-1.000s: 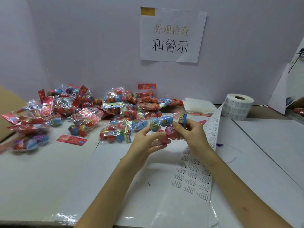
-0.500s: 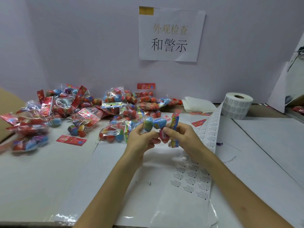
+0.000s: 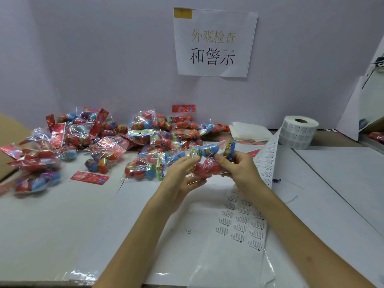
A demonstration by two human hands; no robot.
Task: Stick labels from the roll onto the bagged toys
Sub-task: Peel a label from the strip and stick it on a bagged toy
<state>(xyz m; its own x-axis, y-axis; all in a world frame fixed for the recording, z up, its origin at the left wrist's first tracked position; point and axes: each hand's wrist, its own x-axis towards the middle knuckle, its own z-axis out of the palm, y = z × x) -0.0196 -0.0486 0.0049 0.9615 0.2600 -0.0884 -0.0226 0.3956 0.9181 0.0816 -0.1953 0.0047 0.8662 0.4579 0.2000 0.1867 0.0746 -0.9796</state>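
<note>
Head view: bagged toy (image 3: 208,163) between both hands.

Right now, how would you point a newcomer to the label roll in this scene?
Start at the white paper sign on the back wall and drop down and to the right. The label roll stands there on its end, hollow core up. Unlike the flat white sheets beside it, it is a cylinder with a printed strip trailing toward the person.
</note>
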